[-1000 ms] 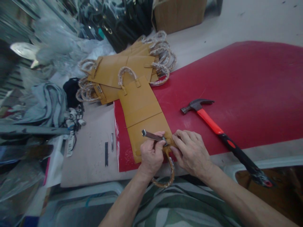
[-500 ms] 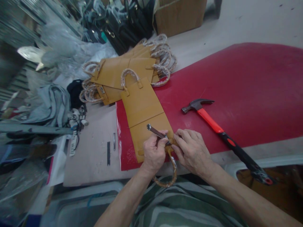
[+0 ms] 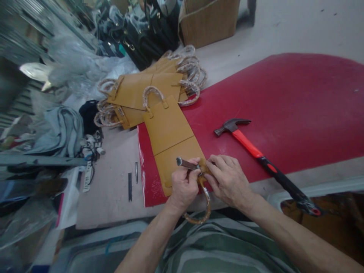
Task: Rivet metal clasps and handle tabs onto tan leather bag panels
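Observation:
A tan leather bag panel lies lengthwise before me, with a plastic-wrapped handle at each end. My left hand is closed round a metal punch, which is tilted, its struck end up and to the left. The punch's lower end meets the panel near the base of the closer handle; its exact contact is partly covered by my fingers. My right hand pinches the panel's near right edge beside the punch. To the right rests a claw hammer with a red and black grip, touched by neither hand.
A red mat covers much of the table. Behind the panel is a stack of tan bag panels. Black bags and a cardboard box stand farther back. Two thin metal pieces lie left, including a flat strip.
The punch's upper end has tipped slightly lower. Both hands keep their hold near the handle base. The whole view has shifted a little, and the hammer lies still on the mat.

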Demonstrator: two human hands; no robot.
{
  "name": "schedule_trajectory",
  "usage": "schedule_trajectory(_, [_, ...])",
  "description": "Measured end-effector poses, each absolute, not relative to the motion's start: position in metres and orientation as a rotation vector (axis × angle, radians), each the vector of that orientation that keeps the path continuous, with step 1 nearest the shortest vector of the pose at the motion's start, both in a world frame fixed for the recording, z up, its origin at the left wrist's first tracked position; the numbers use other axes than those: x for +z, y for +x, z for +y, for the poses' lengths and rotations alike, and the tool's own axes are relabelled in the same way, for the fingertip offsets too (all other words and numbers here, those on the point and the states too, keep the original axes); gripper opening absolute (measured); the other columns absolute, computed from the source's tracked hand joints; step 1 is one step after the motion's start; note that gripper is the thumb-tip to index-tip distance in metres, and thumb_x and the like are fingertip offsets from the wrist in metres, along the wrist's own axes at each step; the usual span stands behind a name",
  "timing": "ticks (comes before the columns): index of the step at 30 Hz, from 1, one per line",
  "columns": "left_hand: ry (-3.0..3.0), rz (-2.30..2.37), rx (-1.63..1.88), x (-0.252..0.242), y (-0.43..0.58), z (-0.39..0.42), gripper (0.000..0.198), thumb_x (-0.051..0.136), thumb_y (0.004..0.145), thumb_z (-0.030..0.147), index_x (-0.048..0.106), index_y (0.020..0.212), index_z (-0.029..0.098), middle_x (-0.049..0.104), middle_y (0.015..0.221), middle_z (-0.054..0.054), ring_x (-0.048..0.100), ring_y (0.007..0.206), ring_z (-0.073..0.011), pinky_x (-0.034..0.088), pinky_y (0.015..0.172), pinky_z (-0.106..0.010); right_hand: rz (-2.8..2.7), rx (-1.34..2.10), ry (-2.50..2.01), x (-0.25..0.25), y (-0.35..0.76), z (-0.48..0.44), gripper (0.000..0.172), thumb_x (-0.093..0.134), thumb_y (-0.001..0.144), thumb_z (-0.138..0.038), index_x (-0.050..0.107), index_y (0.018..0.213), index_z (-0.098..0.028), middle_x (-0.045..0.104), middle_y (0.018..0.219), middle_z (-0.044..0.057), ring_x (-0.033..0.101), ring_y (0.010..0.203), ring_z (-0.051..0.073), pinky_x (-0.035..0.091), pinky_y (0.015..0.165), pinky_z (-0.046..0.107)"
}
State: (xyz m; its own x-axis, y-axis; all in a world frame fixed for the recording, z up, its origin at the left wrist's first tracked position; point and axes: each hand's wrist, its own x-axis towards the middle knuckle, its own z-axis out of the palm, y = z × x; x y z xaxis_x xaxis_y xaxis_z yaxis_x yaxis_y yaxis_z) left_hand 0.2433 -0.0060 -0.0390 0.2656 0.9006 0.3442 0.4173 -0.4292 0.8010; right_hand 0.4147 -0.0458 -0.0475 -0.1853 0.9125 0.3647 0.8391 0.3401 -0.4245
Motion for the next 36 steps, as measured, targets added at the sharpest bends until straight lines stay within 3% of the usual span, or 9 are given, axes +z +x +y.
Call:
schedule_trajectory(19, [1.806, 1.219, 1.054, -0.0350, 0.2462, -0.0063, 0.014, 0.059, 0.092, 0.018, 0.068, 0.102, 0.018, 0.078, 0.108, -0.009, 0.075, 0.102, -0.0203, 0.061, 0.091, -0.032, -2.048, 0.194, -1.515, -0.0494, 0.4172, -0.0473, 0.018, 0.059, 0.095, -0.022, 0.063, 0.111, -0.015, 0.063, 0.118, 0.012, 0.051, 0.107, 0.028, 0.039, 0.092, 0.041])
schedule_trajectory(36, [1.596, 1.210, 1.117, -0.0348, 0.2438, -0.0056, 0.015, 0.064, 0.093, 0.029, 0.068, 0.100, 0.016, 0.077, 0.109, -0.012, 0.075, 0.104, -0.0220, 0.061, 0.094, -0.036, -2.038, 0.199, -1.516, -0.0455, 0.4162, -0.0457, 0.015, 0.060, 0.092, -0.021, 0.063, 0.106, -0.015, 0.065, 0.111, 0.012, 0.050, 0.101, 0.028, 0.040, 0.086, 0.041])
